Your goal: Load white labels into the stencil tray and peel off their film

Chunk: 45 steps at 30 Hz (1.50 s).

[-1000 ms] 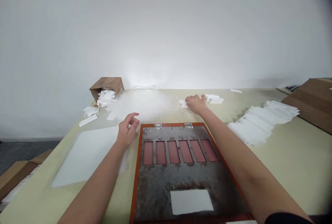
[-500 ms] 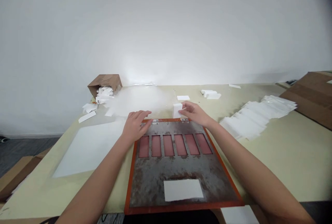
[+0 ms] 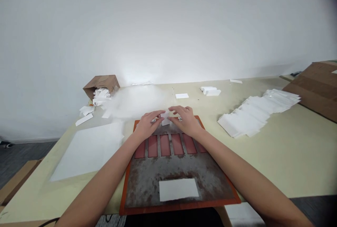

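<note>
A small white block (image 3: 165, 119), perhaps a stack of cards, stands upright between my hands over the far edge of the metal plate. My left hand (image 3: 147, 125) pinches its left side with thumb and fingers. On the other side, the fingertips of my right hand (image 3: 186, 121) close on its right edge. Below lies a worn metal plate (image 3: 147, 174) in an orange frame, with a row of several pink rectangular recesses (image 3: 165, 145). My hands and wrists partly cover the hinges and the outer recesses. A white card (image 3: 179, 189) rests on the plate's near part.
At back left, a cardboard box (image 3: 112, 81) lies with white pieces spilling out. A translucent sheet (image 3: 86, 149) covers the table's left side. White stacks (image 3: 210, 91) and a single white block (image 3: 182, 96) sit behind. Overlapping white sleeves (image 3: 255, 114) spread rightward towards a large carton (image 3: 316, 88).
My right hand has brought the white block left and nearer, over the plate's far edge. My left hand has moved right to meet it. The view has shifted slightly.
</note>
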Motion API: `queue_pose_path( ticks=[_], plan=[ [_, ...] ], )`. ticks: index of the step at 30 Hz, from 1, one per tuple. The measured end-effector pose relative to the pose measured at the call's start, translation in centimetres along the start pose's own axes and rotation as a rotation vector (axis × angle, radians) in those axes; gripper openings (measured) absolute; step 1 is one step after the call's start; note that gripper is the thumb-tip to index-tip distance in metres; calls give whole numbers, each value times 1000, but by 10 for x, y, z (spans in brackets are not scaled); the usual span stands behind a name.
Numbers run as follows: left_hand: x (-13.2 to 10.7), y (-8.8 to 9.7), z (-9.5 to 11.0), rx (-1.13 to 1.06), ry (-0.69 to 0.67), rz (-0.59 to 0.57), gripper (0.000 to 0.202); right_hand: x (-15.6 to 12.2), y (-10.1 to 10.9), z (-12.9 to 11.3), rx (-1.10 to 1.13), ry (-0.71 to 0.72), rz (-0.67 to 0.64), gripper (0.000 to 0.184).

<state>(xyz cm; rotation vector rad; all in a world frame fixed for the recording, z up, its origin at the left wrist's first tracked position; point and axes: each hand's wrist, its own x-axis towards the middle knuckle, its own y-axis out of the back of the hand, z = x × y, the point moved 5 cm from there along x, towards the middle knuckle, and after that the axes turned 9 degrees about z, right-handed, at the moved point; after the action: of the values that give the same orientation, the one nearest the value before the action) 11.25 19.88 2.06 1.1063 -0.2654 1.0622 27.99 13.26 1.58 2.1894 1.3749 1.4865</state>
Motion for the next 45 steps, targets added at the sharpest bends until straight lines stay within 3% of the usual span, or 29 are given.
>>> queue_pose_path(
  ticks=[11, 25, 36, 45],
  plan=[
    [-1, 3, -1, -50, 10, 50, 29, -7, 13, -12, -332, 292, 130, 20],
    [-6, 4, -5, -115, 47, 88, 26, -8, 16, -10, -363, 328, 144, 22],
    [-5, 1, -11, -130, 108, 120, 25, -6, 18, -12, -213, 250, 105, 23],
    [-2, 0, -10, -105, 168, 173, 21, 2, 23, -1, 125, 0, -40, 16]
  ],
)
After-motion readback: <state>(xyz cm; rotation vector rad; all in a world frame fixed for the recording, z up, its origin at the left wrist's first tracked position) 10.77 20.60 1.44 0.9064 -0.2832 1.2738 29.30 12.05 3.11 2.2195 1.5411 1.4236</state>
